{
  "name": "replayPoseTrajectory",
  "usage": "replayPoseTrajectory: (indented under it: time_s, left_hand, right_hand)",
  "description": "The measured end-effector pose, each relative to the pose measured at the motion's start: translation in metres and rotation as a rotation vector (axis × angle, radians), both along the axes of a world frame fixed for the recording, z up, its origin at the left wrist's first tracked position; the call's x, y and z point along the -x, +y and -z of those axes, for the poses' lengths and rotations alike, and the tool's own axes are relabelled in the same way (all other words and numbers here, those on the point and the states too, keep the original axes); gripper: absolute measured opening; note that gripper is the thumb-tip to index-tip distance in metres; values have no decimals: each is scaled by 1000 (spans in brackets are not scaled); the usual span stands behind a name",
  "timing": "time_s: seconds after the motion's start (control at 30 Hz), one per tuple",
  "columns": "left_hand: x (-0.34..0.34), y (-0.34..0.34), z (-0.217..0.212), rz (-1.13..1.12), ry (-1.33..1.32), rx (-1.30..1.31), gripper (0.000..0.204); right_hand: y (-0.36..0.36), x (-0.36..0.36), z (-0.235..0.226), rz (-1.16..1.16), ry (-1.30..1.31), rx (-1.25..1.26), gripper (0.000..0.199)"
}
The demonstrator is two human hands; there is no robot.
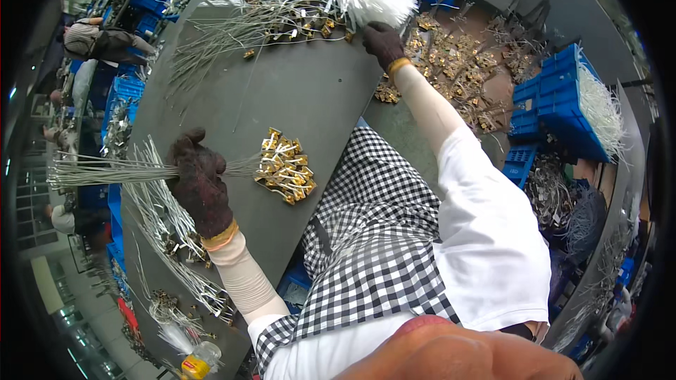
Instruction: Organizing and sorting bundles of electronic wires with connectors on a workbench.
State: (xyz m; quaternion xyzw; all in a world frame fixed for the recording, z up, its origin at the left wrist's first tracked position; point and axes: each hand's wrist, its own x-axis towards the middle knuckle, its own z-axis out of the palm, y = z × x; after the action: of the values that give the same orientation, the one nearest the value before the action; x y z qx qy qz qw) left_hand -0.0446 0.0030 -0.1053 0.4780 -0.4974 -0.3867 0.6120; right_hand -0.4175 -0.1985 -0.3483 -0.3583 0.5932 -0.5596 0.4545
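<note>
My left hand [200, 181], in a dark knitted glove, is closed around a bundle of thin grey wires [105, 171]. The loose wire ends stick out to the left of the fist. On its right side, brass-coloured metal end pieces [285, 169] with short white leads lie clustered on the grey table [310, 102]. Farther off, my gloved right hand [384, 43] has its fingers curled together at the edge of a fanned bunch of white plastic strips [377, 1]. Exactly how many strips it grips is hidden.
Loose wires with brass ends [282, 21] lie beside the white strips. More finished-looking bundles [165, 222] rest at the left, with a yellow-labelled bottle [201, 361] nearer me. Brass parts [447, 56] cover the floor at right, near a blue crate [556, 102]. People [98, 41] work beyond the table.
</note>
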Motion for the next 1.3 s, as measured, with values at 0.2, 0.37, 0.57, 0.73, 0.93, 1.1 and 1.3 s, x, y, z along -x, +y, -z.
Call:
replayPoseTrajectory:
  time_s: [0.2,0.37,0.57,0.73,0.93,1.1,1.3]
  left_hand:
    - [-7,6,2,6,4,-1,40]
    - [2,6,-7,-6,-15,-6,40]
    - [-14,4,4,2,26,2,46]
    - [-24,15,11,-13,-51,76,44]
    - [-53,3,46,-149,-379,169,30]
    - [-60,2,43,-297,-773,234,36]
    - [-64,7,26,-102,-994,-211,35]
  right_hand:
    - [-53,-16,-4,126,218,-242,26]
    - [-49,-6,23,-12,1193,-96,42]
    - [62,-34,-12,72,332,-210,36]
    - [153,-113,-30,-452,351,73,36]
    - [137,-234,-163,-927,765,230,27]
    - [112,-268,-195,-1304,89,642,34]
    - [121,-228,-174,-1179,-290,391,27]
